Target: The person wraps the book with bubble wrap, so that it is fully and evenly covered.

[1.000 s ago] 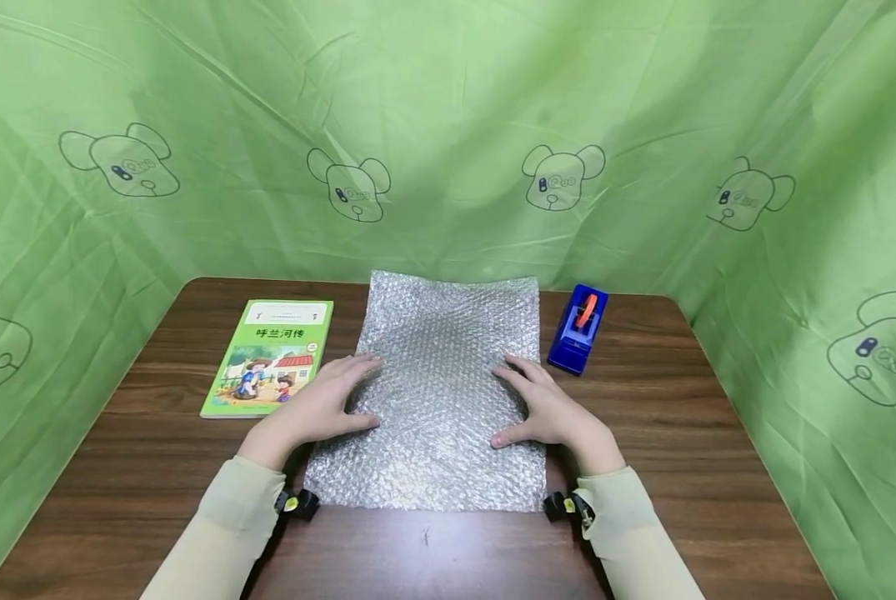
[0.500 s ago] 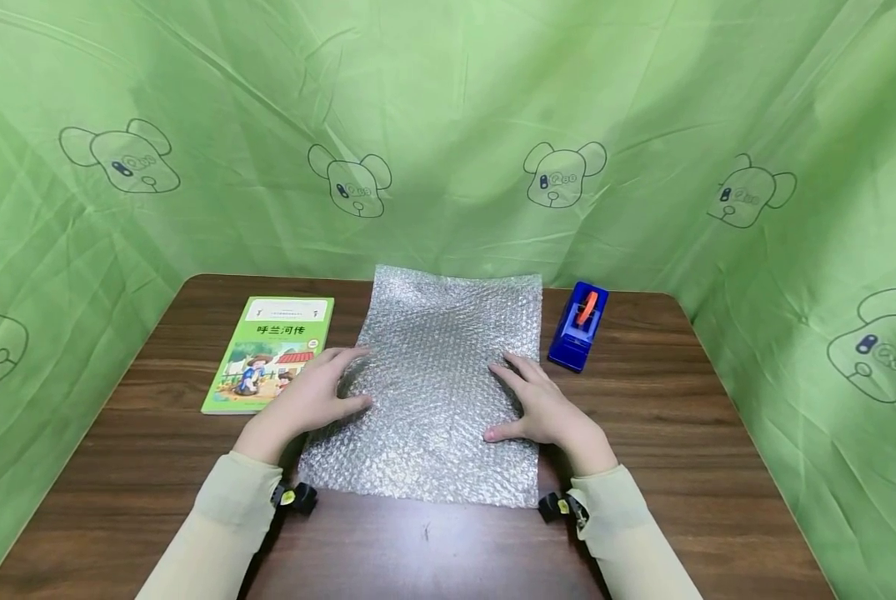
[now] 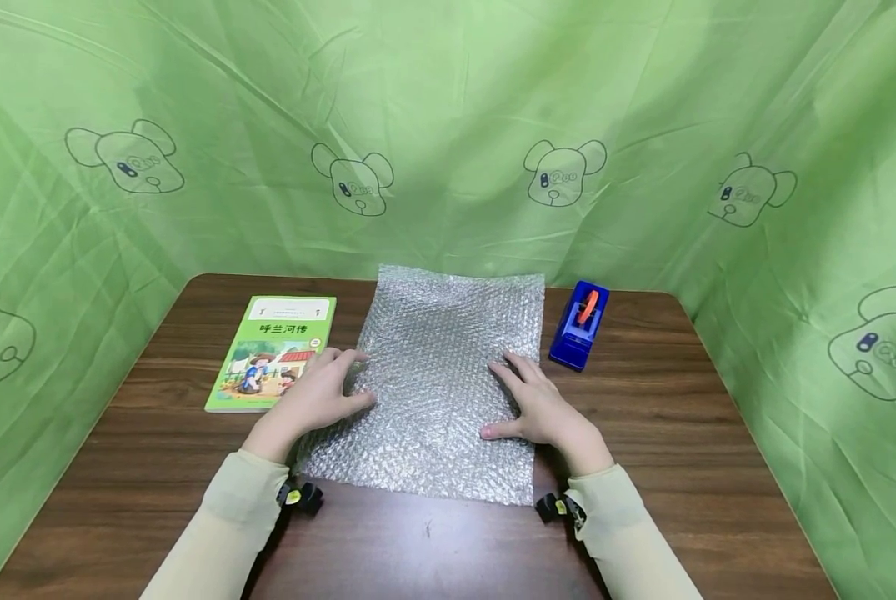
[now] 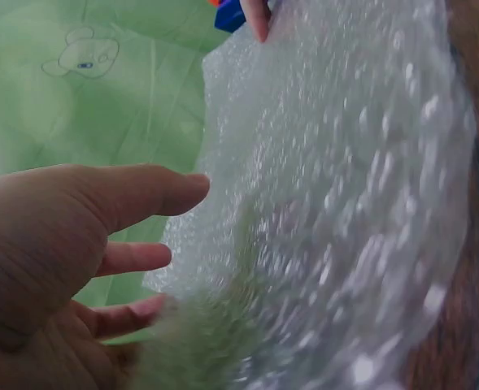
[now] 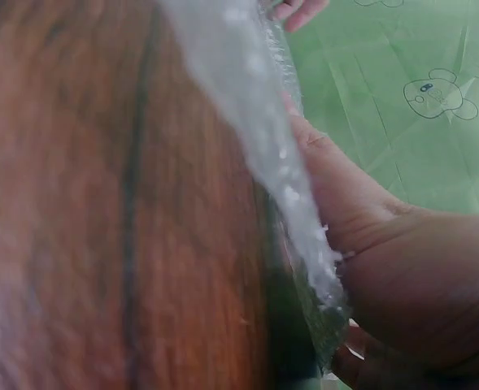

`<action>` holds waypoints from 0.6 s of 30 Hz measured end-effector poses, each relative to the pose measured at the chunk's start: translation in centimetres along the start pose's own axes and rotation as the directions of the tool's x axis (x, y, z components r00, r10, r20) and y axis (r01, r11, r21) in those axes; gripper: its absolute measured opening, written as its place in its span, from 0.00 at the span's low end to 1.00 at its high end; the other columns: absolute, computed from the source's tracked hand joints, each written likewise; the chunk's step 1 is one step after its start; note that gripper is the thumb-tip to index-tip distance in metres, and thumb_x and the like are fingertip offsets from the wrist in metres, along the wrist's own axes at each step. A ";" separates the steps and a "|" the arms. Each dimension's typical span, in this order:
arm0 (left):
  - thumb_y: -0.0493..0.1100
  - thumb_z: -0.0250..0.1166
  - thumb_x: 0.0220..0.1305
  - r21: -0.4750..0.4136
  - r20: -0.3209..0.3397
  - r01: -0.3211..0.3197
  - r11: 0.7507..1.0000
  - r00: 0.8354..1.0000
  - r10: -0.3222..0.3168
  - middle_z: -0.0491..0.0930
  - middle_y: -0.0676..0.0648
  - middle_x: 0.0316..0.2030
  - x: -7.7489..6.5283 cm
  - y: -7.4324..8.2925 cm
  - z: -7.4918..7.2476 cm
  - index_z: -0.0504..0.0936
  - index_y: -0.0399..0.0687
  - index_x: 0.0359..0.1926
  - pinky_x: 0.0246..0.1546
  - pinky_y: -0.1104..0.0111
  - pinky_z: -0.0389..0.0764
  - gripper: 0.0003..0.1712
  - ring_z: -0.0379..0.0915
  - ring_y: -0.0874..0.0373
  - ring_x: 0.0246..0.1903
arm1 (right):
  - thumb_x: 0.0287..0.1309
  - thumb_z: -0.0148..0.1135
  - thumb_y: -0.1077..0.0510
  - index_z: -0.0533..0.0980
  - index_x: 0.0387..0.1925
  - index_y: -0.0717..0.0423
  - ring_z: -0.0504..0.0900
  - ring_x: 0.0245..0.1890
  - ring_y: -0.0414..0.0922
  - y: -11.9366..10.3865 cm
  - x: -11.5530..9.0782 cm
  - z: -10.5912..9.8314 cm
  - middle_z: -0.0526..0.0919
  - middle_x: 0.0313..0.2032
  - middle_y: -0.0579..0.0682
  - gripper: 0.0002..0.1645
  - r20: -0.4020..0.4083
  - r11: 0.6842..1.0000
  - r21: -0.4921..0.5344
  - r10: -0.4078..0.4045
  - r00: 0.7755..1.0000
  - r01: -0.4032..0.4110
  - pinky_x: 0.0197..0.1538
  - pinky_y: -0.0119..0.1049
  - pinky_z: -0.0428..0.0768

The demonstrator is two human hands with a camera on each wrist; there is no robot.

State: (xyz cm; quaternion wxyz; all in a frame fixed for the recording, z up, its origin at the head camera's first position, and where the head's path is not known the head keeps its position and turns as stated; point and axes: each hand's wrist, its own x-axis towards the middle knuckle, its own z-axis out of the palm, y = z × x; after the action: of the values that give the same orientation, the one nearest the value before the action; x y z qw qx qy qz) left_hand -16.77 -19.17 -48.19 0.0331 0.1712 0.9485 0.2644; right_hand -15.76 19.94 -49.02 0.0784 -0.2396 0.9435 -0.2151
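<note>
A sheet of clear bubble wrap (image 3: 432, 417) lies in the middle of the table, slightly skewed, its near edge slanting down to the right. On its left edge is my left hand (image 3: 316, 400), thumb and fingers spread apart; the left wrist view shows this hand (image 4: 52, 252) beside the bubble wrap (image 4: 345, 179). My right hand (image 3: 545, 408) rests on the right edge with its fingers spread. In the right wrist view, the sheet's edge (image 5: 292, 195) stands up a little along the right hand (image 5: 385, 236). Neither hand grips the sheet.
A green illustrated book (image 3: 282, 333) lies left of the sheet, partly behind the left hand. A blue tape dispenser (image 3: 573, 342) with an orange core stands right of the sheet. Green curtain (image 3: 448, 100) surrounds the far and side edges of the wooden table (image 3: 688, 467).
The bubble wrap has turned slightly; its near right corner has shifted left and its far edge a little right. Both hands have moved only slightly with it. Book and dispenser stay in place.
</note>
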 end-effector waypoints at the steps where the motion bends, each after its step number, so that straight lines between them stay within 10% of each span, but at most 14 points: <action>1: 0.53 0.78 0.66 -0.015 -0.006 0.002 1.000 1.000 -0.003 0.76 0.29 0.62 0.0 0.1 0.0 0.77 0.40 0.73 0.61 0.35 0.79 0.40 0.75 0.33 0.59 | 0.49 0.86 0.32 0.62 0.85 0.56 0.52 0.83 0.71 -0.1 0.0 0.0 0.55 0.84 0.67 0.71 -0.002 1.000 -0.005 0.004 1.000 -0.004 0.79 0.75 0.58; 9: 0.49 0.80 0.65 0.006 -0.082 -0.036 0.999 0.996 0.036 0.72 0.28 0.65 -0.2 0.5 -0.9 0.78 0.36 0.71 0.61 0.36 0.80 0.39 0.75 0.32 0.60 | 0.59 0.79 0.30 0.61 0.85 0.56 0.46 0.84 0.72 -1.9 0.2 0.2 0.50 0.85 0.67 0.65 0.023 0.996 0.032 0.079 0.997 -0.080 0.82 0.72 0.53; 18: 0.51 0.80 0.62 0.113 -0.025 -0.081 0.990 0.996 0.085 0.73 0.26 0.68 -0.3 0.6 -0.9 0.76 0.36 0.73 0.73 0.28 0.65 0.44 0.67 0.25 0.70 | 0.73 0.72 0.47 0.65 0.83 0.56 0.58 0.80 0.68 -0.8 0.0 0.3 0.60 0.80 0.68 0.46 0.008 0.995 0.094 -0.032 0.999 0.031 0.79 0.66 0.66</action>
State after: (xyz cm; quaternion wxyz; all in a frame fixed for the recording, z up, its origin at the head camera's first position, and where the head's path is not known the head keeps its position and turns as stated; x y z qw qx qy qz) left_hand -16.46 -19.26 -47.09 -0.0014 0.2083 0.9542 0.2147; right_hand -15.36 19.20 -48.96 0.0907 -0.2514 0.9281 -0.2594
